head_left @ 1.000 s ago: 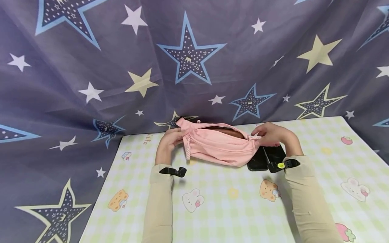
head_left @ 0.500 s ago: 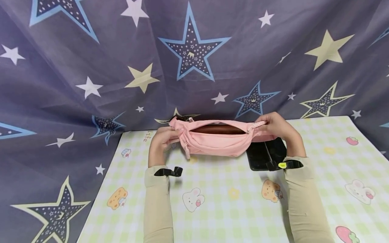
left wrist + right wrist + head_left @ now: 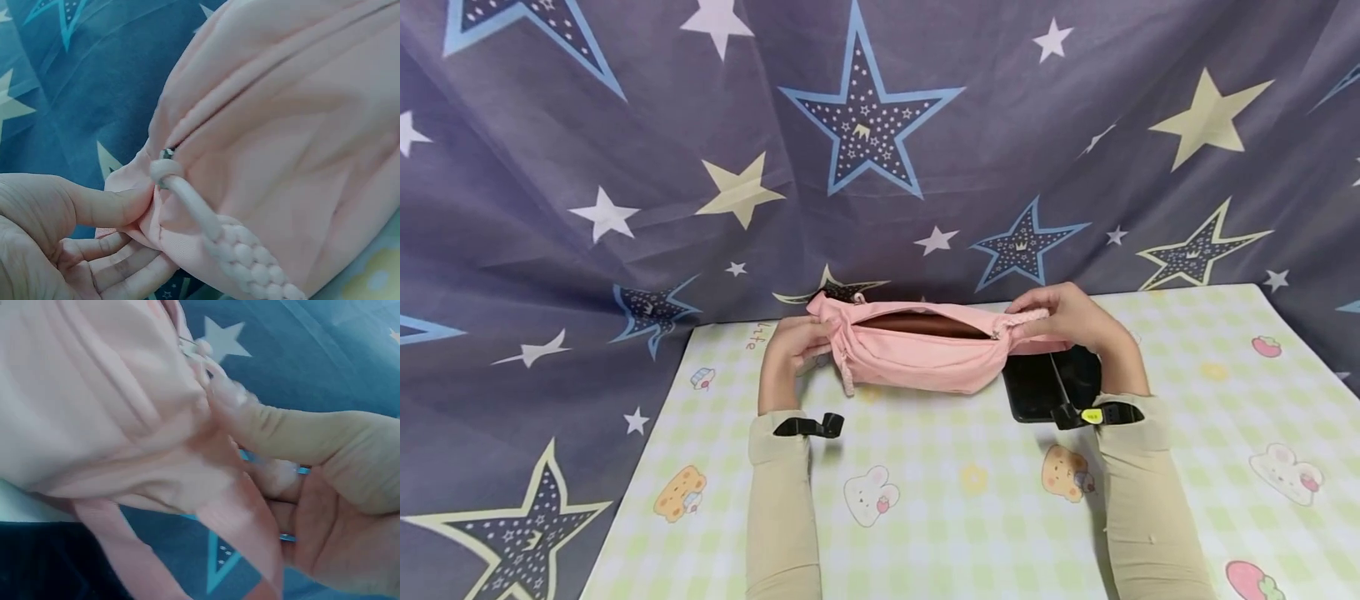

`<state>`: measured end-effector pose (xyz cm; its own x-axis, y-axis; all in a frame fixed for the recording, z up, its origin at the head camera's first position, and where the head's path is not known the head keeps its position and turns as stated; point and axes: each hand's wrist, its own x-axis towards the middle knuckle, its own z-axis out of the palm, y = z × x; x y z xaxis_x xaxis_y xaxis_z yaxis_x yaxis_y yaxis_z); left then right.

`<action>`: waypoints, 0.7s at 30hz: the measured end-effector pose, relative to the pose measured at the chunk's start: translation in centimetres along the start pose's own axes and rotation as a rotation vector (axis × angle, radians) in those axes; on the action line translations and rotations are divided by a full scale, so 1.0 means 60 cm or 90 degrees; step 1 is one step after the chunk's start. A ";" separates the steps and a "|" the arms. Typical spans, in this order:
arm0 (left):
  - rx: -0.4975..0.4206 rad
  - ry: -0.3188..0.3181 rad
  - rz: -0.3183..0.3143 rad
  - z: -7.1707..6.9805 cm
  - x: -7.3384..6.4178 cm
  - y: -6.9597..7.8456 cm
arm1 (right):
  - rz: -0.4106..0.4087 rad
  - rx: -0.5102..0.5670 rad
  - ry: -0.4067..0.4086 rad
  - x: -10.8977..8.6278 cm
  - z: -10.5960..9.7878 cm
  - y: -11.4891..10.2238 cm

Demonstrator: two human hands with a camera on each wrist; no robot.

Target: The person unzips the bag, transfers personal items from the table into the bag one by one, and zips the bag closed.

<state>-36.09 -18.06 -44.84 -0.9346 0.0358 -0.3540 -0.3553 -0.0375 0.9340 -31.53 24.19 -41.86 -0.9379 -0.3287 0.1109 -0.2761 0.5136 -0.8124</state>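
Our oblong pink fabric bag [image 3: 925,362] shifted left; likely floppy, it suits left hand [image 3: 789,346] and right hand [image 3: 1078,321] pinching its ends.

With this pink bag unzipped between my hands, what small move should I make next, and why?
Perhaps free your right hand and reach for the black object lying near it. The pink bag gapes open along its top, and your left hand grips its left end, so could steady it.

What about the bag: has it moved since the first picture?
Yes. In the head view, the bag has shifted slightly left and up, judged against the printed flower below.
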 end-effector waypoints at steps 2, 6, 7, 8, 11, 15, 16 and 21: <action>-0.001 0.011 -0.004 0.004 -0.002 -0.001 | -0.012 0.010 0.011 0.002 0.007 -0.001; 0.009 0.009 -0.011 0.007 -0.004 0.000 | -0.030 0.017 0.039 0.004 0.016 -0.003; 0.016 0.011 -0.013 0.007 -0.004 0.001 | -0.032 0.016 0.042 0.004 0.017 -0.004; 0.026 0.015 -0.015 0.007 -0.005 0.003 | -0.033 0.011 0.045 0.005 0.017 -0.004; 0.077 0.052 -0.012 0.007 -0.011 0.013 | -0.040 -0.012 0.057 0.008 0.018 -0.006; 0.202 0.146 0.022 0.010 -0.037 0.038 | -0.045 -0.035 0.073 0.015 0.016 -0.010; 0.246 0.173 0.036 0.012 -0.046 0.045 | -0.042 -0.034 0.073 0.015 0.016 -0.012; 0.364 0.295 0.171 0.044 -0.098 0.072 | -0.019 -0.020 0.059 0.017 0.018 -0.014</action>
<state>-32.10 -15.79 -38.60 -0.9448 -0.3270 0.0206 -0.1684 0.5386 0.8255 -32.05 22.58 -41.70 -0.9441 -0.2703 0.1885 -0.3094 0.5302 -0.7894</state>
